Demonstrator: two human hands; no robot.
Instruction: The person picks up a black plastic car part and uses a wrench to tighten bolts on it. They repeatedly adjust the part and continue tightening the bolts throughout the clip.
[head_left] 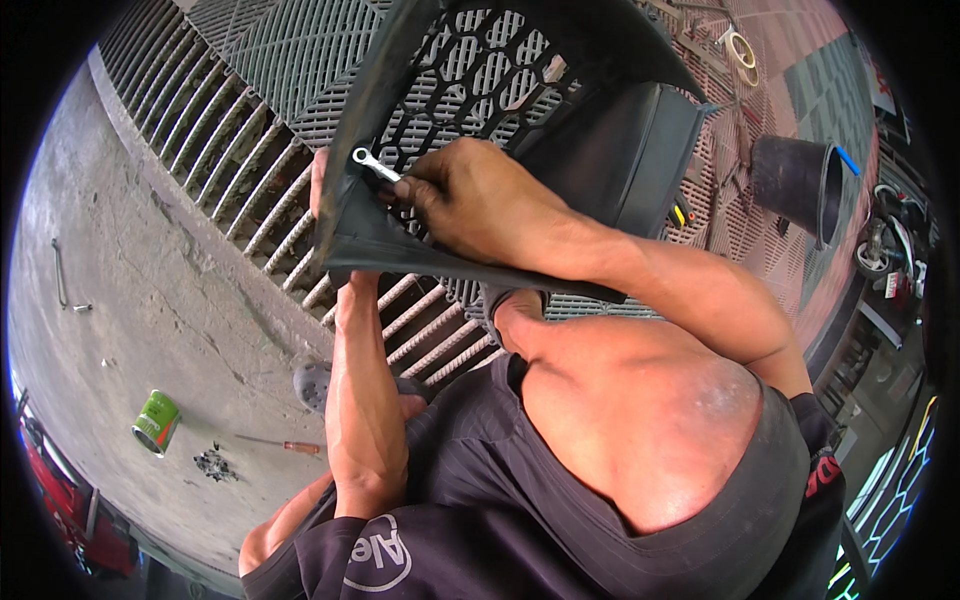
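A black plastic panel (pixel 640 150) with a honeycomb mesh stands tilted in front of me, above a floor grating. My right hand (pixel 485 205) reaches inside it, its fingers closed around a silver ring wrench (pixel 378 167). The ring end of this wrench sticks out toward the panel's left inner corner; the other end is covered by the hand. Around the panel's left edge curl the fingers of my left hand (pixel 319 185), gripping it from outside. Most of that hand is hidden behind the plastic.
On the concrete at left lie a long wrench (pixel 58 272), a green can (pixel 156 422), a screwdriver (pixel 300 447) and a pile of small dark parts (pixel 213 462). A ribbed metal grating (pixel 270 165) runs under the panel. At right are a black bucket (pixel 795 185) and a tape roll (pixel 741 52).
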